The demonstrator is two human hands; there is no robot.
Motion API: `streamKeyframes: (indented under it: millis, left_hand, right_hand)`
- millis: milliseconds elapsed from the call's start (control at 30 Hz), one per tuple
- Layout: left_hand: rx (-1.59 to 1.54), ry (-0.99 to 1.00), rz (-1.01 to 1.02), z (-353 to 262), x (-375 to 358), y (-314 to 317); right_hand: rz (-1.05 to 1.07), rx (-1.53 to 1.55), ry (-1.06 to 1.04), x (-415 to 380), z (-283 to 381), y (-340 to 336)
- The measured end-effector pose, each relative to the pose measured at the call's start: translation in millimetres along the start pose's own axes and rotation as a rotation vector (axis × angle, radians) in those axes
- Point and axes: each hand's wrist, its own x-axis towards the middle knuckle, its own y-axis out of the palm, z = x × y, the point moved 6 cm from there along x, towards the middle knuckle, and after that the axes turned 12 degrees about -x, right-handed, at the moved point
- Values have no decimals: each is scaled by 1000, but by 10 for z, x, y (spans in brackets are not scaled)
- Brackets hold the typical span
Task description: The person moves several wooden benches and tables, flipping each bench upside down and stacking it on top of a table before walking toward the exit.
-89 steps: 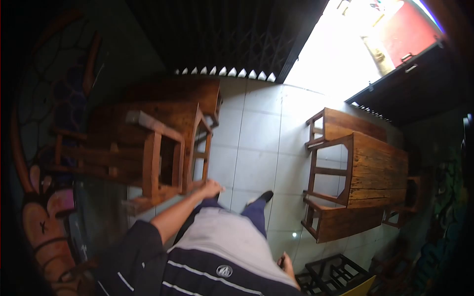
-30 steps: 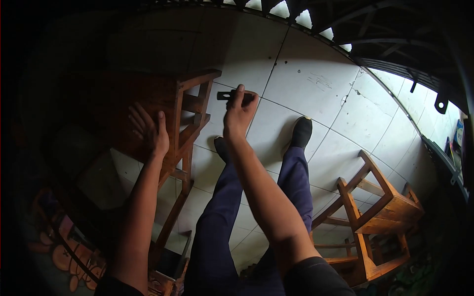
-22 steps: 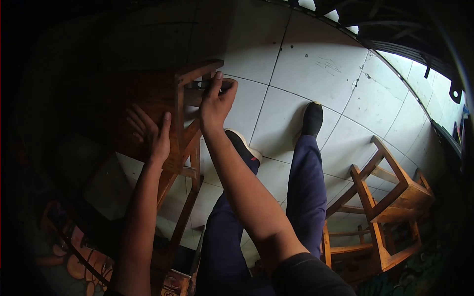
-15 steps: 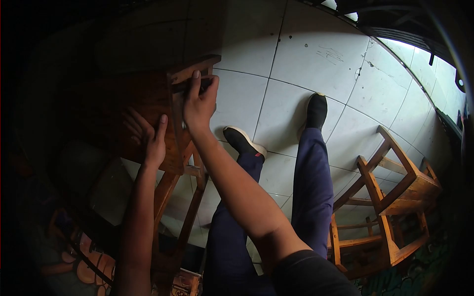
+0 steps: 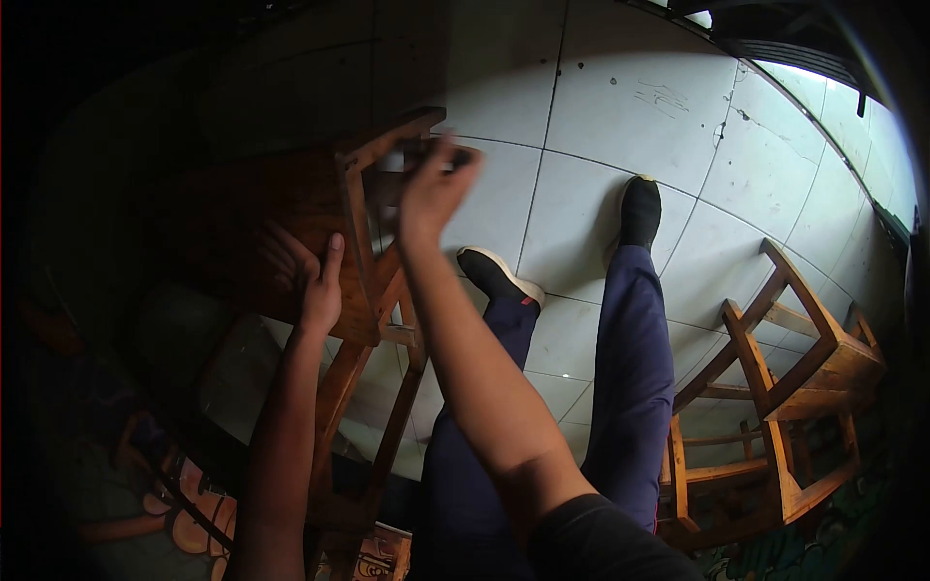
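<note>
1. The right hand (image 5: pixel 433 201), blurred by motion, pinches a small dark item (image 5: pixel 453 163) between thumb and fingers, beside the squared end frame (image 5: pixel 356 218) of a brown wooden surface (image 5: pixel 281 213); the item's outline is smeared
2. The left hand (image 5: pixel 320 286) is spread, thumb apart from the fingers, over the same surface near its end; whether it touches the wood, I cannot tell
3. The surface ends at that frame, and past it white floor tiles (image 5: pixel 620 126) with dark joints give the right hand room to move sideways; the left hand has wood beneath its fingers
4. Farther out, two black shoes with pale soles, the left shoe (image 5: pixel 494 274) and the right shoe (image 5: pixel 640 211), stand on the tiles, between the surface and an angular brown wooden furniture frame (image 5: pixel 775 387); a dark metal gate (image 5: pixel 775 34) edges the floor at the top
5. Against the previous frame, the right hand and the item have shifted outward from the end frame, while the left hand keeps its spread pose
</note>
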Motion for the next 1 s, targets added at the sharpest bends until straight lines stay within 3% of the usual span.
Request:
streamKeyframes:
  millis: [67, 133, 167, 267, 300, 333, 400, 433, 500, 533, 600, 667, 733, 800, 867, 900, 933, 1000]
  left_hand:
    - [14, -2, 22, 46, 24, -12]
    - [21, 2, 35, 43, 21, -24]
    - [17, 4, 43, 29, 18, -18]
    - [13, 0, 23, 6, -4, -4]
    - [15, -1, 28, 19, -2, 0]
    - [34, -2, 42, 43, -2, 0]
    - [56, 3, 53, 55, 16, -11]
    - [54, 16, 51, 48, 13, -12]
    - [55, 28, 47, 19, -4, -15]
    - [44, 16, 43, -8, -5, -3]
    - [40, -3, 47, 0, -24, -1]
    - [5, 50, 78, -13, -3, -2]
    - [28, 45, 62, -14, 1, -5]
    - [47, 36, 44, 11, 3, -14]
    - [65, 70, 58, 30, 9, -10]
    - [69, 76, 64, 34, -10, -3]
    - [53, 51, 64, 52, 1, -7]
    - [41, 24, 59, 111, 34, -29]
  right_hand:
    - [-205, -530, -687, -192, 165, 180]
    - [-73, -356, -467, -62, -53, 95]
    - [56, -13, 1, -51, -17, 14]
    - [-23, 98, 48, -47, 45, -108]
    - [74, -117, -225, -153, 59, 104]
    - [-24, -242, -519, -365, 70, 186]
    - [172, -334, -211, -227, 5, 97]
    - [168, -333, -210, -157, 85, 27]
    - [21, 238, 92, -21, 59, -129]
    - [23, 241, 91, -73, 59, -66]
    - [106, -224, -380, -342, 224, 170]
    - [90, -186, -327, -296, 169, 152]
    - [111, 187, 33, -99, 77, 31]
    - [-4, 244, 46, -141, 35, 22]
    - [169, -71, -163, -395, 6, 246]
    - [94, -223, -425, -322, 172, 165]
    - [248, -225, -223, -146, -100, 193]
    - [221, 98, 105, -78, 22, 58]
